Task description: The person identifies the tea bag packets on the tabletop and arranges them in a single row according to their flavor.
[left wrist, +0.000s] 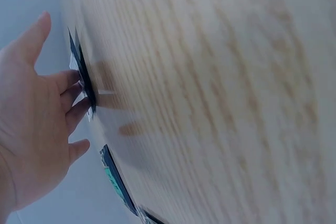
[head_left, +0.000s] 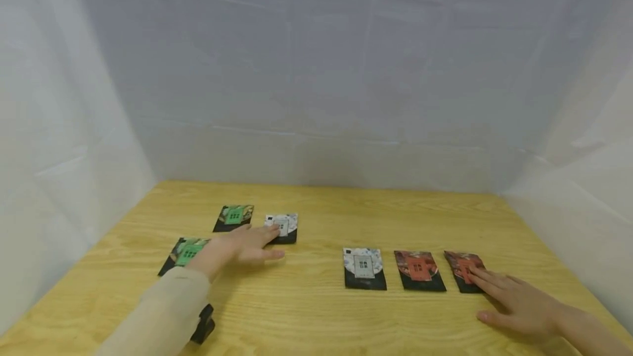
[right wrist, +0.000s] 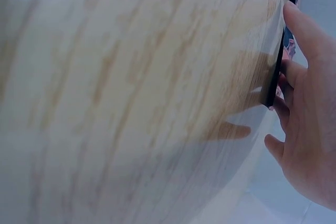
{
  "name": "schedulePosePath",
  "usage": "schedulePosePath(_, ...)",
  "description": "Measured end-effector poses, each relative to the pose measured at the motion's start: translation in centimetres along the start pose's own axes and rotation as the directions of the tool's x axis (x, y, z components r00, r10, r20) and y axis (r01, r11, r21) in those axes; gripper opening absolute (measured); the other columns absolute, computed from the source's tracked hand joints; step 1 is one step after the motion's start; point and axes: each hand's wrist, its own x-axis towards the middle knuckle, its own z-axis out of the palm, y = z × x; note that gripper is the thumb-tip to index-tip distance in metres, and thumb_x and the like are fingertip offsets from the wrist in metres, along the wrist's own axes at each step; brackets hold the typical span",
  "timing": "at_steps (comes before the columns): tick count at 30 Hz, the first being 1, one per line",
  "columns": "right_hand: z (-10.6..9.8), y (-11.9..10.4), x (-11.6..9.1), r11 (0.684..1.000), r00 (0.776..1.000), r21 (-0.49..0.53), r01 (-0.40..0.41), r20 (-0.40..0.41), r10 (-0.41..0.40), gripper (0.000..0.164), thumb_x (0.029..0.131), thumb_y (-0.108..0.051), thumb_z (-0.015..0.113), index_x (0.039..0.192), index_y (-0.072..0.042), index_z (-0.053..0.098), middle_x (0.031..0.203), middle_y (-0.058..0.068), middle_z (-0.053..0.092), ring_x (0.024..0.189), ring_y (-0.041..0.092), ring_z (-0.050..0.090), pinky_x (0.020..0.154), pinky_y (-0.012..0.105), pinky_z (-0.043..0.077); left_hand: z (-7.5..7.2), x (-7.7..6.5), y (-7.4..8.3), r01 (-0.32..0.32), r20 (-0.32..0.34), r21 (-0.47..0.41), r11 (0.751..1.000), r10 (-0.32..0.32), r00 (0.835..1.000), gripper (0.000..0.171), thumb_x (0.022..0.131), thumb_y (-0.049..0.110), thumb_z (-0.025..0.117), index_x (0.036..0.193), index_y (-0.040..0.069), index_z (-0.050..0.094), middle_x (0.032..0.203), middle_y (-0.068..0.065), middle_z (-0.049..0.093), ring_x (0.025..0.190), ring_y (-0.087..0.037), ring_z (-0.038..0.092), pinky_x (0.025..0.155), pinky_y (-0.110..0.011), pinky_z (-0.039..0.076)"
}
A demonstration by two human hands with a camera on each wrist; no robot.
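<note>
My left hand [head_left: 247, 245] reaches out over the table with its fingertips on a white-and-black packet [head_left: 288, 235]; the thumb stands apart. In the left wrist view, the fingers of that hand [left wrist: 37, 108] touch the face of this packet [left wrist: 84, 77]. At the right, my right hand [head_left: 524, 304] rests its fingertips on a red-and-black packet [head_left: 460, 262], its thumb held away. The right wrist view shows the hand [right wrist: 315, 103] with fingers against the packet's [right wrist: 275, 74] upper face. Neither hand curls round anything.
A second white packet [head_left: 364, 268] and another red packet [head_left: 419, 271] lie in a row toward the right hand. Two green packets [head_left: 234, 217] lie at the left, the nearer one [head_left: 188, 251] partly behind the left wrist. White sheeting [head_left: 316, 98] encloses the wooden table [head_left: 306, 317].
</note>
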Motion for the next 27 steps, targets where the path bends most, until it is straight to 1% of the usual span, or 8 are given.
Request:
schedulePosePath(3, 0.0, 0.0, 0.0, 1.000, 1.000, 0.004, 0.001, 0.002, -0.001, 0.062, 0.092, -0.035, 0.056, 0.140, 0.001, 0.039, 0.138, 0.025, 0.040, 0.115, 0.048, 0.045, 0.084, 0.065, 0.038, 0.2, -0.3, 0.2, -0.024, -0.002, 0.017, 1.000, 0.024, 1.000, 0.076, 0.092, 0.062, 0.033, 0.147, 0.010, 0.028, 0.152, -0.007, 0.022, 0.138, -0.029, 0.021, 0.110, -0.053, 0.012)
schedulePosePath(9, -0.1, 0.0, 0.1, 1.000, 1.000, 0.002, -0.005, 0.006, 0.005, 0.061, 0.092, -0.035, 0.056, 0.139, 0.001, 0.040, 0.137, 0.027, 0.040, 0.114, 0.049, 0.046, 0.085, 0.066, 0.036, 0.5, -0.8, 0.8, -0.064, 0.009, 0.049, 0.997, 0.063, 0.998, 0.075, 0.092, 0.062, 0.032, 0.147, 0.011, 0.028, 0.152, -0.006, 0.022, 0.138, -0.027, 0.022, 0.110, -0.052, 0.014)
schedulePosePath(12, -0.1, -0.1, 0.1, 1.000, 1.000, -0.015, -0.002, -0.005, 0.002, 0.062, 0.092, -0.036, 0.057, 0.139, 0.001, 0.041, 0.137, 0.026, 0.040, 0.114, 0.048, 0.046, 0.085, 0.066, 0.036, 0.6, -1.1, 1.4, -0.090, 0.007, 0.054, 0.994, 0.089, 0.996, 0.076, 0.092, 0.063, 0.033, 0.147, 0.010, 0.028, 0.152, -0.007, 0.023, 0.137, -0.027, 0.024, 0.110, -0.052, 0.014)
schedulePosePath(17, -0.1, -0.1, 0.0, 0.999, 1.000, -0.054, 0.006, -0.030, -0.008, 0.062, 0.091, -0.037, 0.058, 0.138, 0.000, 0.042, 0.136, 0.025, 0.042, 0.114, 0.046, 0.048, 0.085, 0.064, 0.038, 0.9, -1.5, 2.3, -0.121, 0.000, 0.081, 0.989, 0.121, 0.993, 0.079, 0.091, 0.065, 0.033, 0.147, 0.010, 0.029, 0.151, -0.006, 0.025, 0.136, -0.024, 0.026, 0.110, -0.051, 0.015)
schedulePosePath(22, -0.1, 0.0, 0.0, 0.998, 0.999, -0.056, 0.006, -0.031, -0.008, 0.062, 0.091, -0.037, 0.058, 0.138, 0.000, 0.042, 0.136, 0.025, 0.043, 0.113, 0.046, 0.048, 0.084, 0.063, 0.039, 1.2, -2.1, 3.1, -0.179, 0.005, 0.115, 0.977, 0.179, 0.984, 0.077, 0.091, 0.065, 0.031, 0.146, 0.011, 0.032, 0.151, -0.004, 0.025, 0.137, -0.023, 0.025, 0.111, -0.051, 0.014)
schedulePosePath(27, 0.0, 0.0, 0.1, 0.999, 1.000, -0.038, -0.007, -0.013, 0.006, 0.062, 0.091, -0.037, 0.057, 0.139, 0.000, 0.041, 0.137, 0.025, 0.042, 0.114, 0.047, 0.047, 0.085, 0.065, 0.037, 1.7, -2.8, 3.9, -0.228, 0.018, 0.118, 0.967, 0.227, 0.974, 0.079, 0.090, 0.067, 0.027, 0.147, 0.012, 0.030, 0.153, -0.003, 0.021, 0.138, -0.020, 0.021, 0.112, -0.047, 0.014)
